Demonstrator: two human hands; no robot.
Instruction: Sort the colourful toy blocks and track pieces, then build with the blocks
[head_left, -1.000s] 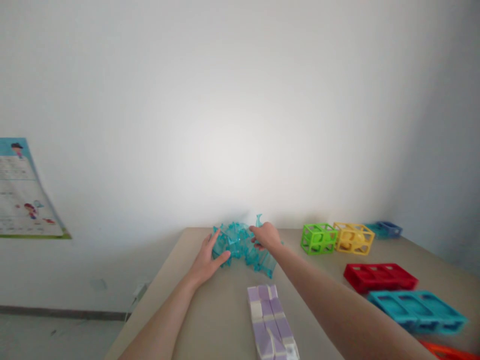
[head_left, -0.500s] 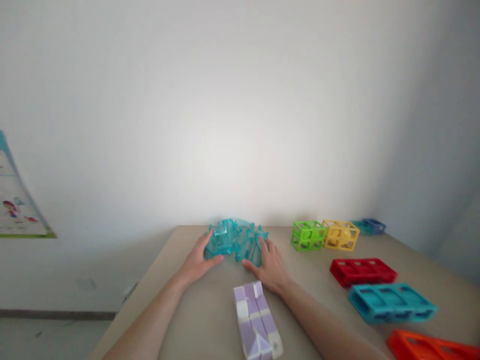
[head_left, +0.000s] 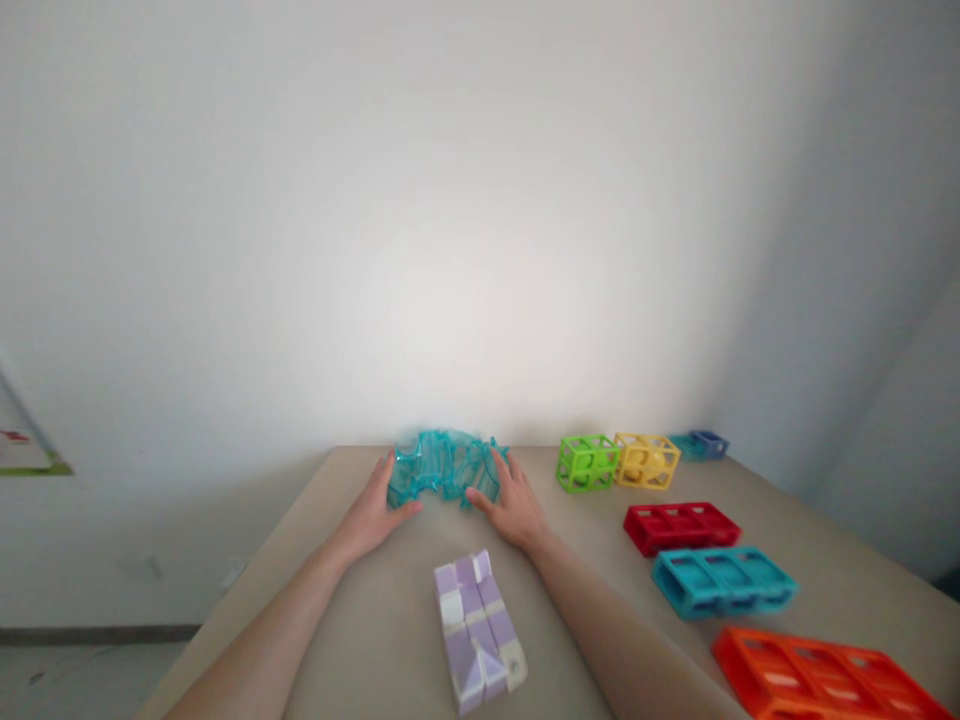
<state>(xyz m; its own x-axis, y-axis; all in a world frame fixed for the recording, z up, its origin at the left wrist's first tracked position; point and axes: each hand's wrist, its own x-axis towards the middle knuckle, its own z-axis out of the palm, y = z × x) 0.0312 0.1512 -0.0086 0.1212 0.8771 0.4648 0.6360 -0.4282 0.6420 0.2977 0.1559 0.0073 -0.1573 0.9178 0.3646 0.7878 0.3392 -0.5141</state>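
Note:
A cluster of translucent teal plastic toy pieces (head_left: 444, 468) lies at the far edge of the table, close to the wall. My left hand (head_left: 375, 510) cups its left end, with thumb in front and fingers along the side and behind. From the other side my right hand (head_left: 511, 500) grips the right end, thumb in front. The fingertips behind the pieces are partly hidden. Between my forearms lies a lilac and white block (head_left: 478, 632), made of several box-like parts, touched by neither hand.
To the right stand a green open-frame block (head_left: 587, 463) and a yellow one (head_left: 647, 462). Beyond them are teal and blue pieces (head_left: 707, 445). Nearer lie red (head_left: 681, 527), turquoise (head_left: 724, 580) and orange (head_left: 825, 675) frame blocks. A white wall (head_left: 450, 250) rises behind the table.
The view has swung slightly right, so everything sits further left in the picture. The left part of the teal cluster looks slightly turned; both hands stay at its ends.

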